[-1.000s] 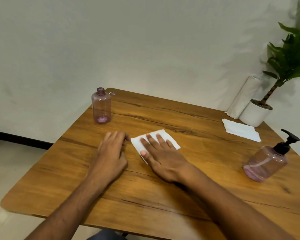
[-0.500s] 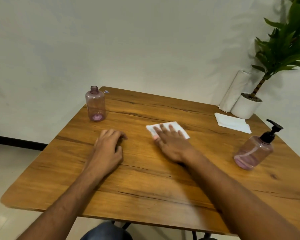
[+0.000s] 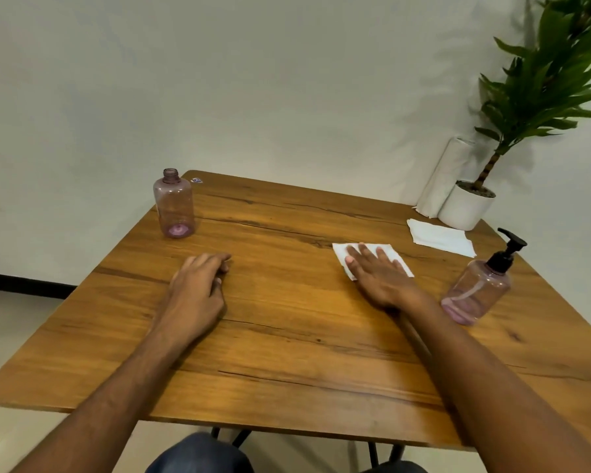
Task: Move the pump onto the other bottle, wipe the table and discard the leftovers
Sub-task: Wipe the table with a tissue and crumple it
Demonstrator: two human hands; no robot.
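My right hand (image 3: 377,276) lies flat on a white paper towel (image 3: 394,256), pressing it against the wooden table (image 3: 287,322) right of centre. My left hand (image 3: 198,288) rests on the bare wood left of centre, fingers loosely curled, holding nothing. A clear pink bottle with no cap (image 3: 174,204) stands at the far left corner. A second pink bottle (image 3: 476,291) carrying the black pump (image 3: 507,250) stands at the right, close to my right forearm.
A folded white towel (image 3: 439,237) lies at the far right. Behind it a paper towel roll (image 3: 442,179) leans beside a white pot (image 3: 466,206) holding a green plant (image 3: 543,80). A grey wall stands behind the table.
My right hand has slid the paper towel across the table from the centre toward the right. My left hand has stayed in place.
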